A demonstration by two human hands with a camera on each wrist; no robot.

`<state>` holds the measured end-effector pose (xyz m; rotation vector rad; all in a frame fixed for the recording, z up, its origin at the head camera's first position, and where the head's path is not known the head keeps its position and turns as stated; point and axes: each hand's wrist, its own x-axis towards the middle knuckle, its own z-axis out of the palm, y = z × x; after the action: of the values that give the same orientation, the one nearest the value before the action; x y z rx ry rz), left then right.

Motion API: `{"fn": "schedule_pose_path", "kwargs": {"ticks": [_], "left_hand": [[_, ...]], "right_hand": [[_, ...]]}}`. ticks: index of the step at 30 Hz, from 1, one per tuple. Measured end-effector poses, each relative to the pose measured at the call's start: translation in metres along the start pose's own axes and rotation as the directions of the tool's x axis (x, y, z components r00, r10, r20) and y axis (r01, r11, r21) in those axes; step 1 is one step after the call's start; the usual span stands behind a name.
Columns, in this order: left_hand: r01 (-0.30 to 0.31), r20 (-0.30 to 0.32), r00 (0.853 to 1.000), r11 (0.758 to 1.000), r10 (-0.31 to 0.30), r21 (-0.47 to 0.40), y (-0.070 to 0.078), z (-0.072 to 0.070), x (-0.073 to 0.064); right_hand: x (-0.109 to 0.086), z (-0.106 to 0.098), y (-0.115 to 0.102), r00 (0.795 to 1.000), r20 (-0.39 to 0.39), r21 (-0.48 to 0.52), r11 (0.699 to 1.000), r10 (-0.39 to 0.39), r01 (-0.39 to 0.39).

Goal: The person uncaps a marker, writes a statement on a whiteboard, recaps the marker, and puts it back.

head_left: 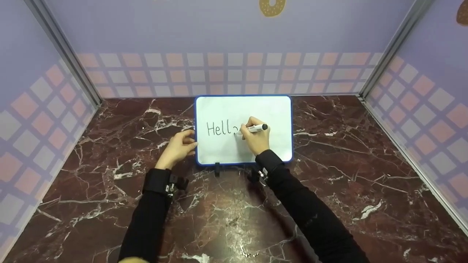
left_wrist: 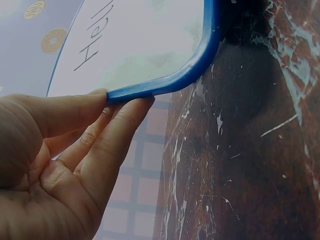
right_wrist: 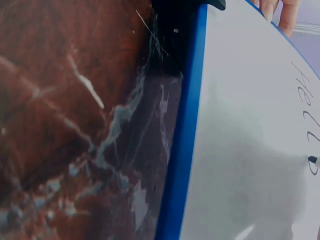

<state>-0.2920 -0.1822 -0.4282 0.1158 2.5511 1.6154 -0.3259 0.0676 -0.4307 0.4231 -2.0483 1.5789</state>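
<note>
A whiteboard (head_left: pixel 219 153) with a blue frame stands tilted on the table, "Hell" and a further curved stroke written on it in black. My right hand (head_left: pixel 256 138) pinches a white marker (head_left: pixel 255 128) with a black end, its tip at the last letter. In the right wrist view the dark marker tip (right_wrist: pixel 312 159) meets that round letter, while the right hand is mostly out of sight. At the board's left edge, my left hand (left_wrist: pixel 65 165) pinches the blue frame (left_wrist: pixel 165 86) between thumb and fingers.
A black stand foot (head_left: pixel 217 169) juts out under the board's lower edge. The dark red marbled table (head_left: pixel 226 219) is bounded by a checkered back wall (head_left: pixel 215 75) and side walls. Black bands with small cameras sit on both wrists.
</note>
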Motion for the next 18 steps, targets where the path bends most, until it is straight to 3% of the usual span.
{"fn": "schedule_pose_path", "kwargs": {"ticks": [4,9,18], "left_hand": [[0.01,0.012,1.0,1.0,-0.01,0.002,0.0,0.0,0.0],[0.012,0.019,1.0,1.0,-0.012,0.001,0.0,0.001,0.001],[0.005,0.005,1.0,1.0,-0.005,-0.01,-0.002,-0.001,0.002]], "right_hand": [[0.001,0.002,-0.002,1.0,0.008,0.06,0.998,0.018,-0.019],[0.004,-0.002,-0.005,0.998,-0.035,0.131,0.991,0.045,-0.04],[0.012,-0.019,-0.001,0.988,-0.135,0.087,0.994,0.073,-0.062]]}}
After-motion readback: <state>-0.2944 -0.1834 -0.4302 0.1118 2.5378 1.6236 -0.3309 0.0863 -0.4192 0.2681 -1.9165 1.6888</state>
